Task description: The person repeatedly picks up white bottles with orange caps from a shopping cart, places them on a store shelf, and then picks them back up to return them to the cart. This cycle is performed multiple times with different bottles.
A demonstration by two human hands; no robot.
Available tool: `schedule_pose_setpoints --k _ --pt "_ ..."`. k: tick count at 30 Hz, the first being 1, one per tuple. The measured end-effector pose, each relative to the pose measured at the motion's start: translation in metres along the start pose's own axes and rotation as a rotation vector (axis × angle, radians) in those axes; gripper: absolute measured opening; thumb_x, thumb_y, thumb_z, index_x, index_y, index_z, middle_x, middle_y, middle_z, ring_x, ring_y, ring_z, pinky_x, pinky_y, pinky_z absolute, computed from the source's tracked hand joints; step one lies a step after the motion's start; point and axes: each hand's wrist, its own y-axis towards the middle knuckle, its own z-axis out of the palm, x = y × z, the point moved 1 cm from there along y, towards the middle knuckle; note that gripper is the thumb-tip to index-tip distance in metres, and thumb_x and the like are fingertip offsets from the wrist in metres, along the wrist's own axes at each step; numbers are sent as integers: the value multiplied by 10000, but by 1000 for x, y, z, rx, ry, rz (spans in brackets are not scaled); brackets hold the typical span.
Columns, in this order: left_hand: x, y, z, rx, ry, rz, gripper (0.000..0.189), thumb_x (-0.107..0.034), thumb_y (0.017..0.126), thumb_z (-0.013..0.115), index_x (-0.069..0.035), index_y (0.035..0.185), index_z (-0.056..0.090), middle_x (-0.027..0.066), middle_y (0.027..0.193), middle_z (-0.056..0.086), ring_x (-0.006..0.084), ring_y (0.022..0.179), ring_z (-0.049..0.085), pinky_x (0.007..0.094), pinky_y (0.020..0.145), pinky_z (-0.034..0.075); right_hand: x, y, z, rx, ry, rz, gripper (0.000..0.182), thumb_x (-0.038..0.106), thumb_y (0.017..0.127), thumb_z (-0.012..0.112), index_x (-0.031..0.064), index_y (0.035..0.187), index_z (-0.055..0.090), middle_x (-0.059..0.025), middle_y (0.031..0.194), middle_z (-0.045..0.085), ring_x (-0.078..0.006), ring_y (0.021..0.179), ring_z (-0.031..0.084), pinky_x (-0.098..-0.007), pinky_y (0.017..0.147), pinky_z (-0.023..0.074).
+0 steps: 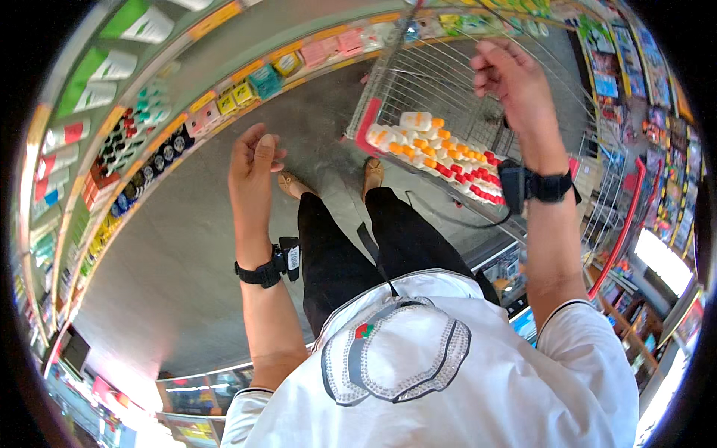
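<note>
My left hand (255, 154) hangs in the air over the floor, fingers loosely curled with nothing in them. Over the metal shopping cart (437, 84) is my right hand (507, 78), its fingers bent and apart, holding nothing that I can see. In the cart lie many white bottles, some with orange caps (431, 143) and others with red caps (482, 182). One white bottle (415, 120) rests on top of the heap. Each of my wrists wears a black strapped device, on the left (274, 269) and on the right (538, 185).
Curved by the lens, store shelves (185, 120) with bottles, boxes and packs run along the left and top. The cart's red handle (622, 235) is at the right, near more stocked shelves (664, 151). A glass counter (207, 392) stands at lower left. Grey floor (190, 246) surrounds my feet.
</note>
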Motion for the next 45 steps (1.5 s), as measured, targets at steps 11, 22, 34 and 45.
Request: schedule_pose_setpoints --k 11,22,34,45 --pt "-82 -52 155 323 12 84 375 -246 985 567 11 1256 532 91 1063 643 127 875 639 240 722 510 -237 -16 -210 -88 -249 556 147 178 883 600 45 943 615 -74 795 662 -164 602 631 -313 520 543" --pt "-71 -76 199 406 164 4 378 -248 988 559 15 1258 533 80 1055 649 115 867 630 235 715 495 -339 -34 -169 57 -1086 233 321 207 814 616 48 1092 613 -189 1006 673 -349 875 667 -449 711 537" --pt "-73 -85 206 429 164 -12 352 -246 986 568 0 1237 551 55 1033 651 104 869 628 222 708 483 -290 -46 -155 53 -1030 349 305 199 773 625 67 1048 608 -187 962 673 -369 943 640 -473 760 502" --pt "-84 -84 181 490 148 14 377 -262 983 569 0 1254 542 53 1077 631 119 915 616 250 760 487 -147 -81 -196 -37 -606 243 282 272 781 633 11 865 569 -87 644 567 -174 554 559 -327 502 439"
